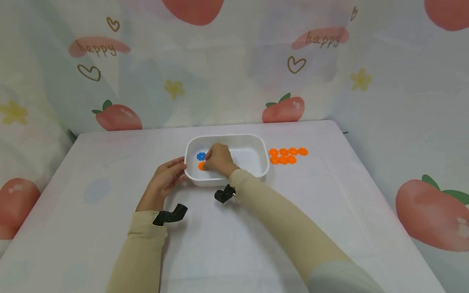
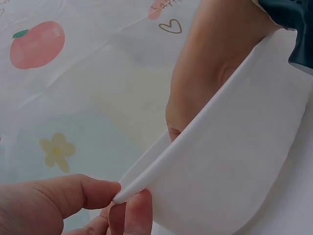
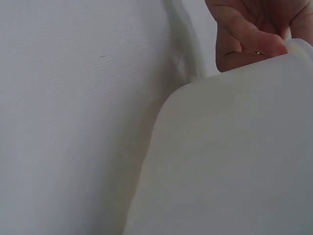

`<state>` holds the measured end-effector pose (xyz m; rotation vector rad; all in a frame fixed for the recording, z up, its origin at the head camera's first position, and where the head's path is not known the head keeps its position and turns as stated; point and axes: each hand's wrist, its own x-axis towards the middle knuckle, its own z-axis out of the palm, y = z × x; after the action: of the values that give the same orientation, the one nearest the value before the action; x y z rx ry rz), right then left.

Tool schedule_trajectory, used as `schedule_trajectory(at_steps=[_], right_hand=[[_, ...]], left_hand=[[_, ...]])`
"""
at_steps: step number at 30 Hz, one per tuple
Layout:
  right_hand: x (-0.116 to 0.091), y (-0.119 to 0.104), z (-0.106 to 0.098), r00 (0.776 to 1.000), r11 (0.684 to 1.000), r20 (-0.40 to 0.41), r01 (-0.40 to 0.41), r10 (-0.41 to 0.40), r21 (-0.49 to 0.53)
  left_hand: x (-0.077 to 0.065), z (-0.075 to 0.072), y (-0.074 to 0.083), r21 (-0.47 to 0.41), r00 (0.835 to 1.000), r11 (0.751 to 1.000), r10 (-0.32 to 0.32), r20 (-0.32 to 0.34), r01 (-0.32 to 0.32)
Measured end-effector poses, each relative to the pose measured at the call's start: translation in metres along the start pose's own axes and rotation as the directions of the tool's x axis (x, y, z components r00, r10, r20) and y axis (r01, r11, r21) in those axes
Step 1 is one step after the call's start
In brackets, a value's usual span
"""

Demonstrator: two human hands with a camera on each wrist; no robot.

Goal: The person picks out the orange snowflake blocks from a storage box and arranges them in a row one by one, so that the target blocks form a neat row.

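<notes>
A white plastic basin [image 1: 249,162] stands on the table, with a blue snowflake disc [image 1: 201,156] and an orange snowflake disc [image 1: 201,165] in its left part. My left hand [image 1: 167,179] pinches the basin's left rim between thumb and fingers; the left wrist view shows the thumb [image 2: 98,192] over the edge. Inside the basin, my right hand [image 1: 220,158] has its curled fingertips at the orange disc and partly covers it. The basin wall [image 3: 234,147] hides those fingertips in the right wrist view.
Several orange snowflake discs [image 1: 283,160] lie in two rows right of the basin. A white cloth covers the table [image 1: 220,252]. A printed cloth backdrop [image 1: 220,73] hangs behind it. Each wrist wears a black camera mount [image 1: 170,215].
</notes>
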<state>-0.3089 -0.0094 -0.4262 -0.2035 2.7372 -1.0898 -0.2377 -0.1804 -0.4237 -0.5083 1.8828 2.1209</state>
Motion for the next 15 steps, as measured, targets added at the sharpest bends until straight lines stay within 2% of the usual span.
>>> schedule_trajectory(at_steps=[15], right_hand=[[-0.0069,0.0040,-0.0056,1.000,0.997,0.012,-0.022,0.021,0.075]], left_hand=[[-0.0004,-0.0009,-0.0016,-0.012,1.000,1.000,-0.006,-0.007,0.006]])
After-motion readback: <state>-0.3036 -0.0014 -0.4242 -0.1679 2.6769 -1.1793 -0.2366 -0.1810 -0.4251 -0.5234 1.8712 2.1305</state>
